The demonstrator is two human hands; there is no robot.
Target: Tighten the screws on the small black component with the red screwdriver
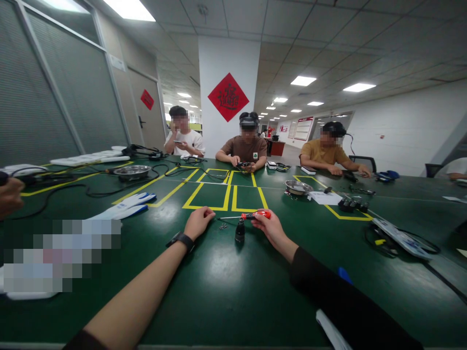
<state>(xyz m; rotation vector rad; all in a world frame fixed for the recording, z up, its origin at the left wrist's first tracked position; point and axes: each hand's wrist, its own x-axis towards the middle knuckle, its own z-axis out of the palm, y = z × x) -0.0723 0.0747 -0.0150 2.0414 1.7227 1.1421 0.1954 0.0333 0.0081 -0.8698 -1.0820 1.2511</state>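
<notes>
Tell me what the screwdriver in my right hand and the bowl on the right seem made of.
Screwdriver: handle likely smooth plastic, judging by its vivid red and black colouring; thin shaft looks like metal, pale grey and straight. Bowl: probably polished steel, given its silvery highlights.

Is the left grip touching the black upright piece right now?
Apart. The head view shows green tabletop and some small metal pieces between the left grip and the black upright piece.

Showing glossy plastic on the screwdriver handle (263, 213), smooth metal on its shaft (229, 218) (and gleaming smoothly across the tabletop (226, 301)).
</notes>
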